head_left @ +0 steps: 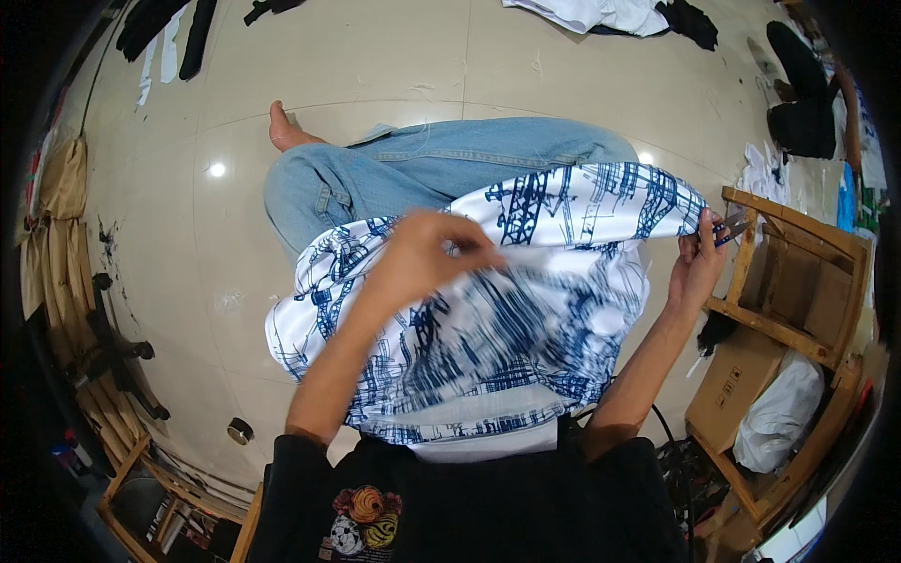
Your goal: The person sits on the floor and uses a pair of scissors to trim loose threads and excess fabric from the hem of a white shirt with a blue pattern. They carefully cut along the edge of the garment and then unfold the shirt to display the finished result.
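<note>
A white cloth garment [574,208] with dark blue line print lies bunched over my lap and crossed legs. My left hand [434,251] is above its middle, blurred, with thumb and fingers curled together in a pinch on the cloth. Below the fingertips the fabric is smeared by motion. At the garment's right end, my right hand [699,261] grips the cloth edge between its fingers. The same hand holds small dark thread snips [731,231], their blades pointing up and right, away from the cloth.
To the right stand a wooden stool frame [835,225], a cardboard box [734,387] and a white plastic bag [779,413]. White and black cloths [601,13] lie on the tiled floor ahead. A round dark object [240,431] sits on the floor at left.
</note>
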A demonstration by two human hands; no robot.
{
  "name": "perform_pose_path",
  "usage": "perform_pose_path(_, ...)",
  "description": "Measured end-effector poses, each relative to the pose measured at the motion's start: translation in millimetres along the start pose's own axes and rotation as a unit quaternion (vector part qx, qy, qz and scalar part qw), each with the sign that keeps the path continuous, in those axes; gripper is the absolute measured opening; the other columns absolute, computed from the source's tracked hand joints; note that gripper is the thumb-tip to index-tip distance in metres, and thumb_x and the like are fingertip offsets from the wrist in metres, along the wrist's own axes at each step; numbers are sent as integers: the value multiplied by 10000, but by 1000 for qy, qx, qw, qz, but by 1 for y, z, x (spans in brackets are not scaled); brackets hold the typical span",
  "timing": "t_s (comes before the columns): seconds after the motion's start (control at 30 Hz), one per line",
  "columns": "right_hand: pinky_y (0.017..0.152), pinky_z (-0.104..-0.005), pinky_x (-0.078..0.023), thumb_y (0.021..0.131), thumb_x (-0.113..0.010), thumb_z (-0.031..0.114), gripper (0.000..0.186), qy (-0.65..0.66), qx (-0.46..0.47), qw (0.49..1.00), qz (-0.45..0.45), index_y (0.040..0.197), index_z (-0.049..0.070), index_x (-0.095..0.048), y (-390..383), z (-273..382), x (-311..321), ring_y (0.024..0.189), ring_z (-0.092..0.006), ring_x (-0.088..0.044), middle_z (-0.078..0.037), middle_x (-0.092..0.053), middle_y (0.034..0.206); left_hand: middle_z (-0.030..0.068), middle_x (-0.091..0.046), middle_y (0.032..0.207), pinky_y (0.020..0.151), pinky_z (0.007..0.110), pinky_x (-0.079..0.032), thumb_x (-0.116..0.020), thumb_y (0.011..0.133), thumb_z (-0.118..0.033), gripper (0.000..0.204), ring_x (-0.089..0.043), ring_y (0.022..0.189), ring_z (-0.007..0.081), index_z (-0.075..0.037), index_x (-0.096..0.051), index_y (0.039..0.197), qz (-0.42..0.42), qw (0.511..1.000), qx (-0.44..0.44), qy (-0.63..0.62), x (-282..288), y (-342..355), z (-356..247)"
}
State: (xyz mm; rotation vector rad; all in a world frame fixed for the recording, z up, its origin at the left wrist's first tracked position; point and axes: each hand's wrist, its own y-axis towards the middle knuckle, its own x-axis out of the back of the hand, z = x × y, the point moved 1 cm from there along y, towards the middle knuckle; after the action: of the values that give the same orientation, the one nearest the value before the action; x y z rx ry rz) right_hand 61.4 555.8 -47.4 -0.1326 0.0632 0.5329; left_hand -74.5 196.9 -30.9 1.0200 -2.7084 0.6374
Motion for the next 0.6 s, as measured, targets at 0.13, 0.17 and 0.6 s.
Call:
perform_pose_path(0.13, 476, -204, -227, 963, -698, 143, 108, 12, -9, 1000, -7, 931, 124, -596, -1, -2, 1, 495, -13, -334, 62, -574, 730, 53, -735, 795, 726, 252, -506, -661, 940, -138, 163, -618, 649, 108, -21, -768, 977, -315, 941, -61, -110, 128, 2, 51)
perform_pose_path(0.17, 476, -203, -228, 963, -698, 143, 110, 15, -8, 1000, -9, 928, 124, -596, -2, -3, 1, 496, -13, -338, 61, -577, 733, 55, -737, 836, 759, 255, -496, -638, 957, -138, 180, -616, 679, 112, -6, -759, 980, -418, 902, -55, -89, 152, -6, 56)
perform_pose_path(0.6, 588, -256, -356, 829, -823, 168, 236, -447, -18, 892, 67, 853, 0, -659, -109, 23, 16, 656, -65, -467, 27, -574, 715, 97, -591, 882, 787, 335, -450, -793, 848, -181, 276, -564, 837, 232, 2, -616, 955, -370, 909, 169, 91, 32, -158, 46)
